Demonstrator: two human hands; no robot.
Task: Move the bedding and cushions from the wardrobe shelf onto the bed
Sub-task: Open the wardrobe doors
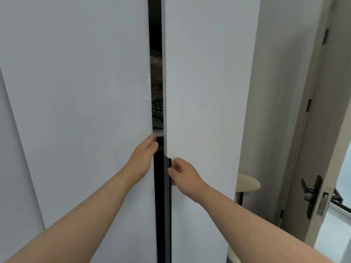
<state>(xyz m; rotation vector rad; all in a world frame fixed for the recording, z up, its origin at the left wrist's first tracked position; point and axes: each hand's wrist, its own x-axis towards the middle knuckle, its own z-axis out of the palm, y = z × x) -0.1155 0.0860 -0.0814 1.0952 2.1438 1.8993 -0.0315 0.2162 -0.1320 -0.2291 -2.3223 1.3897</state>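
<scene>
Two tall white wardrobe doors fill the view, the left door (79,103) and the right door (205,92), with a narrow dark gap between them. Through the gap I glimpse stacked bedding (157,111), part of it with a black-and-white check, lying on a white shelf (159,132). My left hand (145,156) has its fingers hooked round the inner edge of the left door. My right hand (182,172) grips the dark vertical handle strip (168,186) on the right door's edge. The rest of the shelf is hidden.
A cream round stool (247,182) stands just right of the wardrobe. Further right is an open room door (311,168) with a black lever handle (311,194), and a bright floor beyond it.
</scene>
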